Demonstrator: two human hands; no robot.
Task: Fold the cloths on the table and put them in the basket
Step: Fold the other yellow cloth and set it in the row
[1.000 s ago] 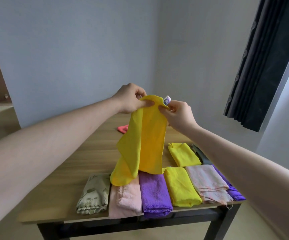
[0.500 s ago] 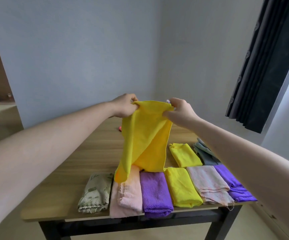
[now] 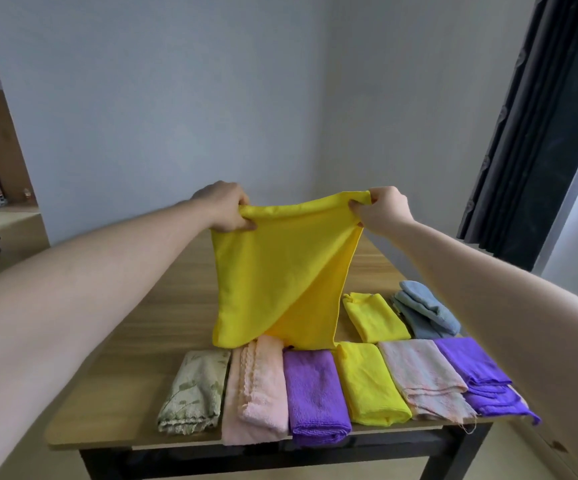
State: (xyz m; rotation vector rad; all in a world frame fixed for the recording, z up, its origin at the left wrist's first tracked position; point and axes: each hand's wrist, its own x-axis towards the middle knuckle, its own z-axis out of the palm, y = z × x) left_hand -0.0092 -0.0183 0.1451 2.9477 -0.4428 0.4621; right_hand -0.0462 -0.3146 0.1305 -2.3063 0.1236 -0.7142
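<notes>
A yellow cloth (image 3: 273, 271) hangs in the air above the wooden table (image 3: 162, 306), spread wide along its top edge. My left hand (image 3: 226, 206) pinches its left top corner and my right hand (image 3: 382, 209) pinches its right top corner. The cloth's lower part folds diagonally and its bottom edge hangs just over the row of folded cloths. No basket is in view.
Folded cloths line the table's near edge: a green patterned one (image 3: 194, 393), pink (image 3: 256, 389), purple (image 3: 315, 393), yellow (image 3: 370, 382), pale pink (image 3: 422, 379), purple (image 3: 481, 375). Behind them lie a folded yellow cloth (image 3: 374, 315) and a blue one (image 3: 426, 311). A dark curtain (image 3: 540, 133) hangs at right.
My hands have moved apart and a little lower, spreading the yellow cloth from a narrow bunch to nearly full width. The red cloth at the table's far side is now hidden behind it.
</notes>
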